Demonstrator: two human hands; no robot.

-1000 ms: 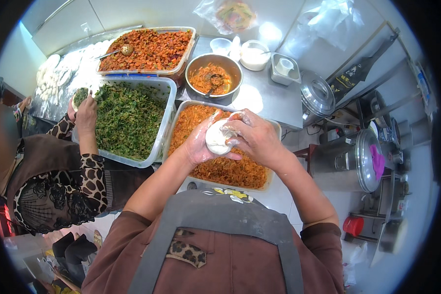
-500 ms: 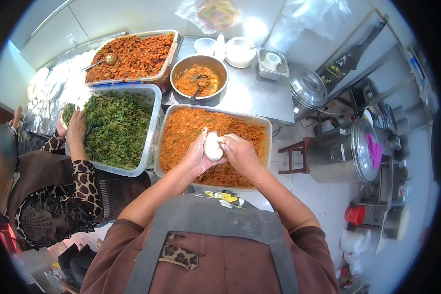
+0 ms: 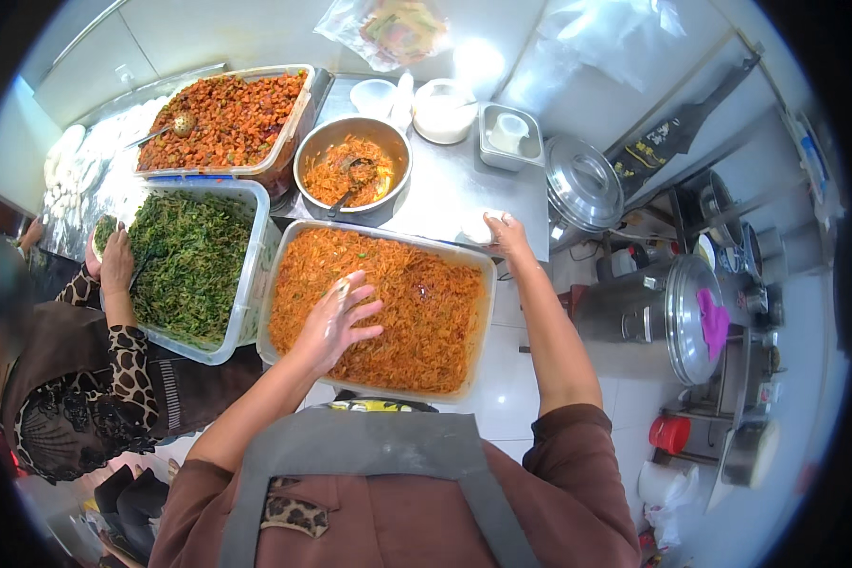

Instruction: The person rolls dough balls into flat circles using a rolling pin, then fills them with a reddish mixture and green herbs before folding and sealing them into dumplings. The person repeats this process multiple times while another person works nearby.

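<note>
My left hand [image 3: 339, 320] is empty, its fingers spread and dusted with flour, above a clear tub [image 3: 273, 352] of orange shredded filling [image 3: 379, 293]. At the right end of the steel table [image 3: 445, 185], my right hand [image 3: 507, 235] has its fingers on a white dough bun [image 3: 475, 228] at the tabletop's edge. The bun is partly hidden by those fingers. A steel bowl [image 3: 405, 170] with more orange filling and a dark-handled spoon [image 3: 352, 185] stands behind the tub.
At left, a co-worker's hands [image 3: 116, 257] hold dough with green filling beside a tub [image 3: 246, 312] of chopped greens. A tub of red diced filling [image 3: 227, 118] sits behind, with floured dough pieces [image 3: 62, 175] left of it. A large steel pot [image 3: 625, 308] stands at right.
My hands have parted. The right carried the bun from over the tub to the table's right end; the left let go of it and opened. The view has shifted slightly.
</note>
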